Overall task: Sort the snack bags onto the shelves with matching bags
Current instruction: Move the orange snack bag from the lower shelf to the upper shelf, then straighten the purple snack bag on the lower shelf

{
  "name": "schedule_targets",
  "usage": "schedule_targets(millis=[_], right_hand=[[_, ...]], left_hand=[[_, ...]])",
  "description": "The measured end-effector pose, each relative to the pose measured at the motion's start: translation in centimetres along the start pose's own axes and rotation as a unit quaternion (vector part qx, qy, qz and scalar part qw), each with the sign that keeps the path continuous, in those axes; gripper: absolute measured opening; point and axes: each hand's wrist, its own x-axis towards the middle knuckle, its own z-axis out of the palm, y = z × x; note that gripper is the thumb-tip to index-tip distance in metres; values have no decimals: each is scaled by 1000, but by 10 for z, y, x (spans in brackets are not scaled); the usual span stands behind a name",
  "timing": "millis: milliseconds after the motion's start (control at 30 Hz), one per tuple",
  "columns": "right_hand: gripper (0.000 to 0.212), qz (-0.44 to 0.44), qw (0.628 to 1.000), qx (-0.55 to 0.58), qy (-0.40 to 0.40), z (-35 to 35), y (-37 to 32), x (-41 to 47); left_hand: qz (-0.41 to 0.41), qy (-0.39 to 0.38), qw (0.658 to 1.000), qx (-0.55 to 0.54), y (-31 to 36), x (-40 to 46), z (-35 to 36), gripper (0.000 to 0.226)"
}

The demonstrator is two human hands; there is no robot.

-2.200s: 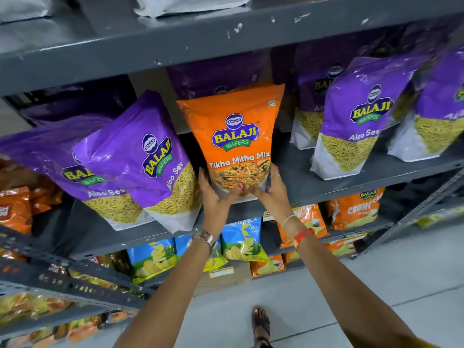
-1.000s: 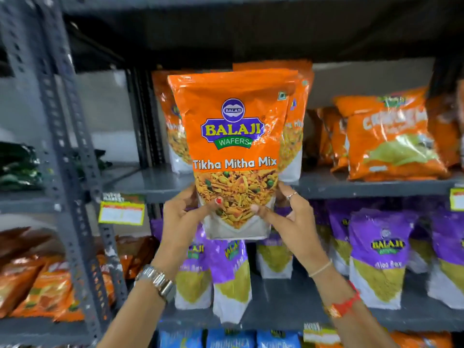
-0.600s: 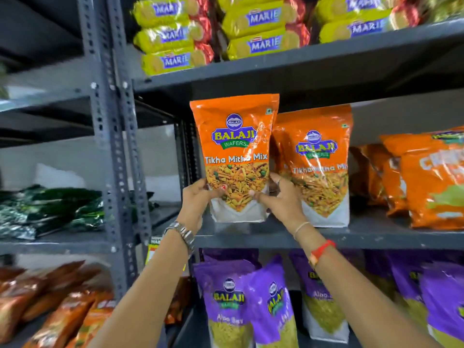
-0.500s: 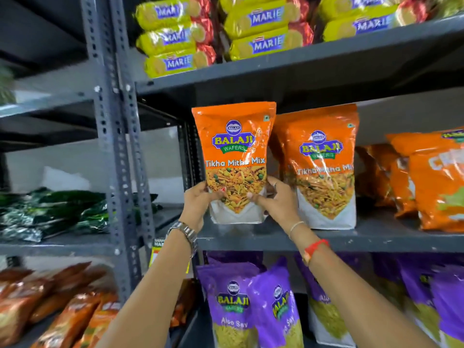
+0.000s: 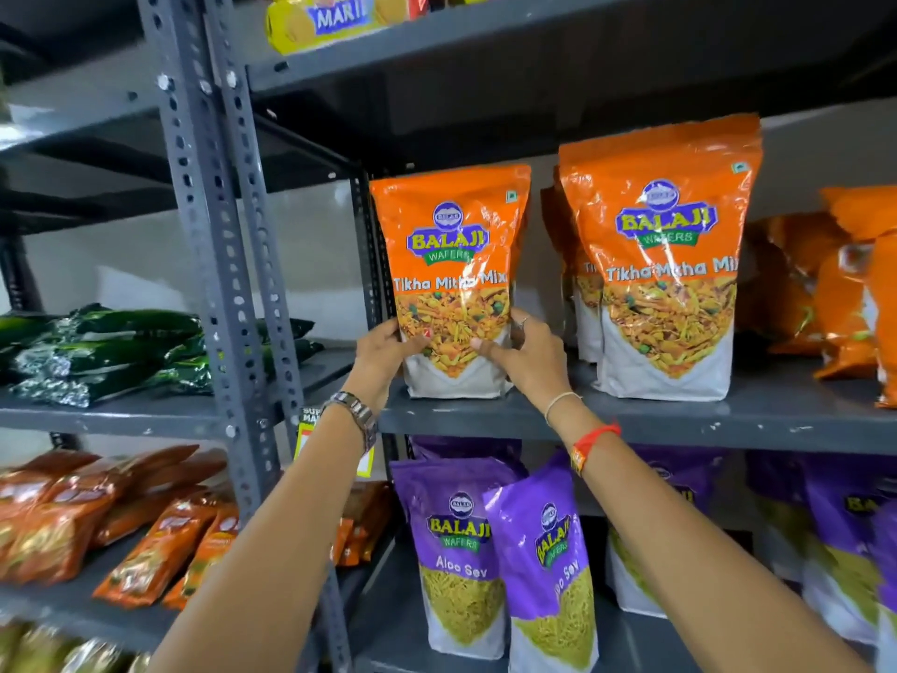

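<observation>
Here, green packets point(image 5: 97, 352) lie flat at the left edge of the frame, with orange-brown packets point(image 5: 111, 517) on the shelf below them. A perforated grey upright post point(image 5: 213, 245) divides the racks. Right of the post, the left hand point(image 5: 383, 352) grips the lower left side of an orange snack bag point(image 5: 451, 264), thumb across its front. The bag stands upright on the grey shelf point(image 5: 679, 420) at frame centre, base on the board. The right hand point(image 5: 529, 357) clasps the bag's lower right side. Just beside it, toward the right, stand matching orange bags point(image 5: 665, 264); the two groups are apart. Purple bags point(image 5: 461, 551) stand on the shelf below. Yellow biscuit packs point(image 5: 335, 19) lie on the top shelf, upper centre.
</observation>
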Motion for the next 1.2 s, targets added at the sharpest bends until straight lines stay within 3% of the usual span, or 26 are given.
schedule_targets(millis=[133,233,367,467,633,700,833,900,1067,1200], right_hand=[[54,3,1000,-12,-16,-2,-7,-6],[65,-31,999,0,36,-8,-18,-29],[31,-83,981,109,135,-25,-15,-86],[19,-61,977,148,140,-29,19,-130],[21,75,991,72,86,-23,119,-182],[20,144,988,39,48,-22,160,-196],[48,302,948,104,-5,-16,213,-207],[60,344,930,113,-56,-12,228,-203],[81,346,921,74,-164,-8,243,-197],[70,341,919,95,-174,-5,252,-197]], left_hand=[[23,16,999,35,-3,1,3,43],[103,91,988,68,-5,-15,11,56],[231,161,958,47,-23,-63,26,49],[258,188,948,11,-59,-102,43,39],[164,202,966,-6,-151,-154,71,28],[81,203,975,-30,-183,-173,83,28],[-119,205,963,-128,-230,-199,100,27],[-208,167,955,-134,-250,-200,104,42],[-255,49,960,-102,-272,-201,115,60],[-242,45,966,-83,-274,-203,120,62]])
